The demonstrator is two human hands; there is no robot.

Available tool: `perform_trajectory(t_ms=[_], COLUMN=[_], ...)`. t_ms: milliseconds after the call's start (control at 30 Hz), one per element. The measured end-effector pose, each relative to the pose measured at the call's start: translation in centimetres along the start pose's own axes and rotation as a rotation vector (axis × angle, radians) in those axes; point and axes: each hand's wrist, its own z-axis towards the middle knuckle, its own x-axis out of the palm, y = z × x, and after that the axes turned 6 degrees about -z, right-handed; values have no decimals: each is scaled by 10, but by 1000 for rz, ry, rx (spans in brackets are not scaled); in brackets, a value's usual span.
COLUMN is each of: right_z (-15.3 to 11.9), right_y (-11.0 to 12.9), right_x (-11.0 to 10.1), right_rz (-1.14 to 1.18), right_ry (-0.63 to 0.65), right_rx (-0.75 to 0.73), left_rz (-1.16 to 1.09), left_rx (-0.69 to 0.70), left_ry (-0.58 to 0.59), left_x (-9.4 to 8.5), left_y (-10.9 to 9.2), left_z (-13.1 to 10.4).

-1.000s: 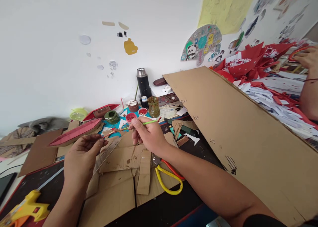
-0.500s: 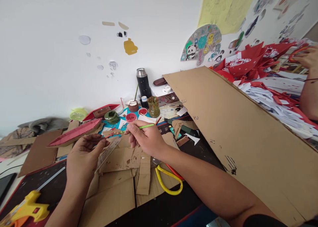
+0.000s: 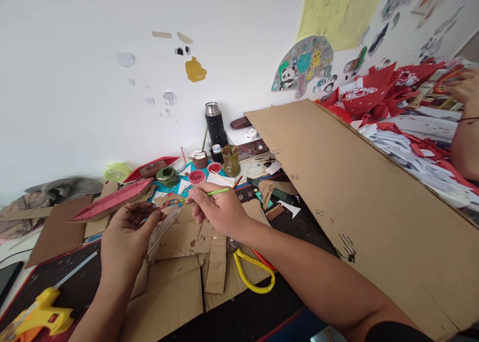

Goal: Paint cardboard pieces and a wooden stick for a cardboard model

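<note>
My right hand (image 3: 216, 208) is closed around a thin paintbrush with a green handle (image 3: 220, 191), its tip pointing left. Across from it, my left hand (image 3: 129, 230) pinches something small and reddish between thumb and fingers; what it is I cannot make out. The brush tip is close to that small thing, but contact is unclear. Under both hands lie pieces of cardboard (image 3: 172, 287), one spotted with brown paint. Beyond them stand a pot of pink-red paint (image 3: 197, 177), a smaller red pot (image 3: 214, 168) and a green pot (image 3: 167, 176).
Scissors with yellow handles (image 3: 258, 277) lie beside the cardboard. A yellow glue gun (image 3: 47, 314) is at lower left. A large cardboard sheet (image 3: 359, 197) slants across the right side. A black flask (image 3: 215, 125) and a murky jar (image 3: 231, 161) stand behind. Another person's hand (image 3: 462, 85) shows far right.
My right hand and the brush have shifted very slightly left. My left hand keeps its pinch, and the rest of the table looks the same.
</note>
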Motion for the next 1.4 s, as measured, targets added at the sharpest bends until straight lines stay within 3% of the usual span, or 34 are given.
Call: perform_trajectory(t_ms=[233,467,633,867,1067,1200,1400], right_z=[4,1,4,1,4,2,4], right_y=[-3,-2,-3,-1,-4,-3,-4], right_x=[-1,1,-1,1,0,1,0], right_rz=[5,23,36,27,46,36,19], right_ry=[-51,7,-43,21,-23,12,-22], right_rx=[43,1,38,2,40,2,23], left_rz=[21,121,119,210,170,191,67], left_rx=[49,109,112,167,167,178,168], left_ry=[-4,8,-13,-11,-2,2,-8], left_x=[-2,0,0,1,1,0,-2], left_y=[5,4,4,2,6,9,10], left_z=[2,0,0,-3,0,0,2])
